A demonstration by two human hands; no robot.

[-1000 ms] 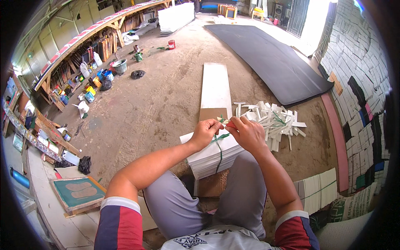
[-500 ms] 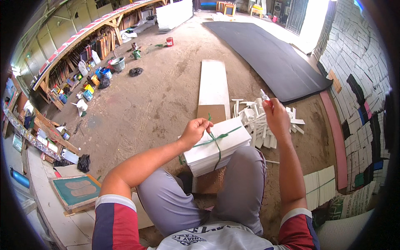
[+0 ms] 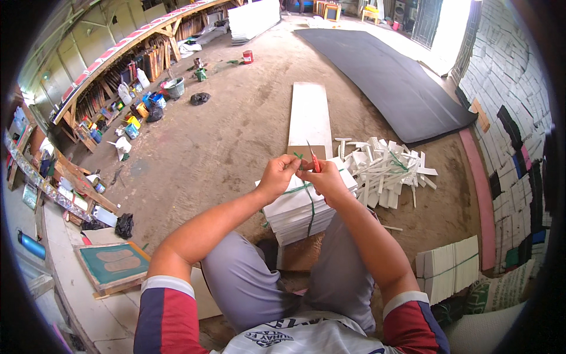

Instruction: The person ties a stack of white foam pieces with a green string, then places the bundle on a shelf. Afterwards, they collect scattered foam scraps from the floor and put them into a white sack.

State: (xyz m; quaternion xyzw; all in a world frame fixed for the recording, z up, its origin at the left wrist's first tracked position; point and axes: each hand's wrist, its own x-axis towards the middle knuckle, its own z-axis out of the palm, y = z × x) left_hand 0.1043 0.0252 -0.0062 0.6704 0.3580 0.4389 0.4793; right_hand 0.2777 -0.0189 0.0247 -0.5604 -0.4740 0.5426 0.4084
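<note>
The left hand (image 3: 279,179) has its thumb and forefinger pressed together, pinching the green twine (image 3: 299,156), whose loose end pokes up just above the fingertips. The right hand (image 3: 327,182) is curled around a red tool (image 3: 316,163), its pointed tip standing up above the knuckles; its fingertips meet the left ones at the twine, though whether they grip any of it I cannot tell. Right below both sets of fingers is the white stack (image 3: 298,212), with twine crossing its top and running down its near side. Beyond the fingers lies a long board (image 3: 308,118). Just right of the right fingers is a heap of white scraps (image 3: 383,177), and farther beyond, a black sheet (image 3: 389,82). Well to the left of the left fingers rests a teal frame (image 3: 97,255).
</note>
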